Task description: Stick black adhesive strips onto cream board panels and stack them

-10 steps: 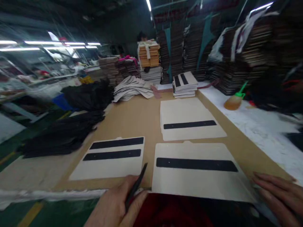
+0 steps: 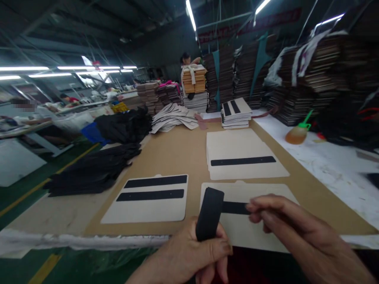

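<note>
My left hand point(image 2: 198, 252) is closed around one end of several black strips point(image 2: 209, 211), held upright in a thin stack above the front of the table. My right hand point(image 2: 284, 223) hovers to the right of them, fingers loosely bent with thumb and fingertips a little apart; no held thing shows. Under it lies a beige panel point(image 2: 248, 236) with a black strip point(image 2: 236, 208) across it, partly hidden by my hands. To the left is another beige panel point(image 2: 145, 213), bearing two black strips. Farther back sits a small stack of beige panels point(image 2: 237, 142) with one black strip on top.
A brown board point(image 2: 177, 150) covers the table. At its far end are a pile of beige pieces point(image 2: 171, 118) and a stack of striped panels point(image 2: 237, 116). Black sheets point(image 2: 94, 169) lie left; a glue bottle point(image 2: 297, 134) stands right. A person point(image 2: 186, 59) is behind the stacks.
My right hand has left the right edge of the near panel and moved left over it. My left hand has moved right and turned, so the strips' broad face now shows.
</note>
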`<act>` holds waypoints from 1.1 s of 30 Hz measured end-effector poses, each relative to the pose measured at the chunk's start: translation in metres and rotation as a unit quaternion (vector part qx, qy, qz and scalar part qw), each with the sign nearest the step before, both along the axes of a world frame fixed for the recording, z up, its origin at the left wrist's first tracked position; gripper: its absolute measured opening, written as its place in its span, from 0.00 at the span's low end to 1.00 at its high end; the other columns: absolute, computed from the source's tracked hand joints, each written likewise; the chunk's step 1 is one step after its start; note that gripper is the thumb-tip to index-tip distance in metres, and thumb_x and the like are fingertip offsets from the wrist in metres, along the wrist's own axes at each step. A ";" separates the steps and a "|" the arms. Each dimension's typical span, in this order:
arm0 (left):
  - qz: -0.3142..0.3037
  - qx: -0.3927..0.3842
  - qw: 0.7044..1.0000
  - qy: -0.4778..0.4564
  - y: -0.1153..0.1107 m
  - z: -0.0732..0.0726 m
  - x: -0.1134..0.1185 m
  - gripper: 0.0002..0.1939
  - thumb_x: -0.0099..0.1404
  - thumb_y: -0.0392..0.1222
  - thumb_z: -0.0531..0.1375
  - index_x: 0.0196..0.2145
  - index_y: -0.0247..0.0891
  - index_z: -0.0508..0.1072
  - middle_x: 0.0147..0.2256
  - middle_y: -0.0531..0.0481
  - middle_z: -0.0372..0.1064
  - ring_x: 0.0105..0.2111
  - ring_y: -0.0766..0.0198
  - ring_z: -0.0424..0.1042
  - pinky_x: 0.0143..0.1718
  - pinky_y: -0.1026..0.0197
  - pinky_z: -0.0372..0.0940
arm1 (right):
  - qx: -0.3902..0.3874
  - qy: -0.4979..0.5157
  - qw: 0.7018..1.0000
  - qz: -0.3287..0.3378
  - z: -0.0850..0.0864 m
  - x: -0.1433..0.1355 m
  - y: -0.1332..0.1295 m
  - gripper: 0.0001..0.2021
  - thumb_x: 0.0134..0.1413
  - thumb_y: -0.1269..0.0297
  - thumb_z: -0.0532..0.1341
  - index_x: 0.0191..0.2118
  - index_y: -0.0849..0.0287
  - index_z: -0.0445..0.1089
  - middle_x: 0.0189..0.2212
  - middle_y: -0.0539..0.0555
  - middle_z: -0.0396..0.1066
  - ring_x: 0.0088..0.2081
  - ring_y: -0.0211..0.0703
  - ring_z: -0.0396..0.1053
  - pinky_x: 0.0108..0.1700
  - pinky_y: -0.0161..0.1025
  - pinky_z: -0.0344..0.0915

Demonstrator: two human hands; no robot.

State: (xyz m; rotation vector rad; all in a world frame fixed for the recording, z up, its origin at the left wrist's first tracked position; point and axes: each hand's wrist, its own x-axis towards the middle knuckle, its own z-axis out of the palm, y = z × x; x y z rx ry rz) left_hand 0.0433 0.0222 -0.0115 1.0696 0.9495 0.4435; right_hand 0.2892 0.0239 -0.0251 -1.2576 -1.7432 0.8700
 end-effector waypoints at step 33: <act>0.003 0.041 0.997 0.065 0.007 -0.009 0.021 0.34 0.64 0.69 0.50 0.34 0.32 0.75 0.27 0.43 0.75 0.25 0.65 0.73 0.26 0.67 0.64 | -0.141 0.527 0.835 -0.071 0.030 -0.020 0.010 0.11 0.55 0.57 0.67 0.32 0.56 0.66 0.23 0.45 0.63 0.17 0.29 0.57 0.18 0.26 0.59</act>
